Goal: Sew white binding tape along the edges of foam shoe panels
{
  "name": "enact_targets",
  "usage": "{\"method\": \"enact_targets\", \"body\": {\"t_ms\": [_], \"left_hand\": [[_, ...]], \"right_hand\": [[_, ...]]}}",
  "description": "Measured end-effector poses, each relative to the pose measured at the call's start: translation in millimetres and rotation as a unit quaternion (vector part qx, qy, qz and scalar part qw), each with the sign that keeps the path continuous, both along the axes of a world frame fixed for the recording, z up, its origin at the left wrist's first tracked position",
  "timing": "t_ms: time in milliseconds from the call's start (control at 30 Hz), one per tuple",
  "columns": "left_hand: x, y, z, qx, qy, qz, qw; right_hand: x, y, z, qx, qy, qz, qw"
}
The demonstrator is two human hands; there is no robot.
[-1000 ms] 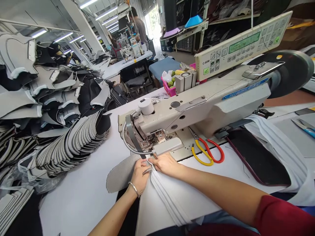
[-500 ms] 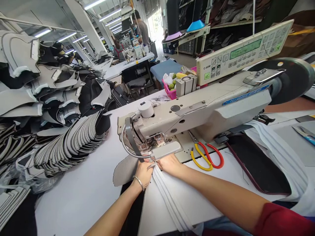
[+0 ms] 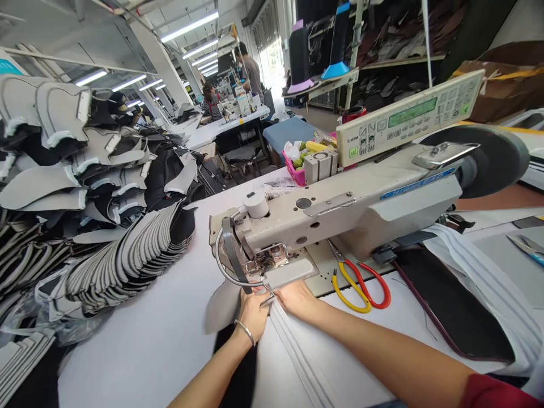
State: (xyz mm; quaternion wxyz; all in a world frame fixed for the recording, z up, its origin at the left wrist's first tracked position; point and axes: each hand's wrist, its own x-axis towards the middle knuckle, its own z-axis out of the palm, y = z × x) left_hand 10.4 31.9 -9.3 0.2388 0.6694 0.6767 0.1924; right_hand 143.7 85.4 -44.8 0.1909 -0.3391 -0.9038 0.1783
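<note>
Head view: flanking one striped tape (image 3: pixel 294 351) at six o'clock with left hand (image 3: pixel 254 313), right hand (image 3: pixel 297 298). Cannot tell either grip, partly hidden. At four o'clock, one scissors (image 3: pixel 345 263).

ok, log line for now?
left hand: at white strip; right hand: beside white strip; sewing machine: ahead of hands; scissors: right of hands
</note>
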Motion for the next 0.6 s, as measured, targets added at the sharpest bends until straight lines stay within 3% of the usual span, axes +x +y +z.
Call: {"method": "enact_targets", "body": {"t_ms": [133,267,400,467,600], "left_hand": [[4.4,0.2,-1.4,0.012,0.006,0.051,0.999],[10.3,-5.1,-5.3,0.021,-0.074,0.13,0.989],[8.0,-13.3,-3.9,0.038,-0.094,0.174,0.979],[2.8,-18.8,-3.6,0.078,-0.065,0.138,0.985],[-9.0,-33.8,-8.2,0.195,0.018,-0.041,0.98]], "right_hand": [[3.5,3.8,9.0,-0.054,0.006,-0.02,0.998],[13.5,-6.8,25.8,-0.156,-0.033,-0.027,0.987],[13.0,-23.1,33.0,-0.163,-0.087,-0.042,0.982],[12.3,-20.5,34.6,-0.187,-0.078,-0.078,0.976],[20.6,-4.3,39.2,-0.27,-0.047,-0.082,0.958]]}}
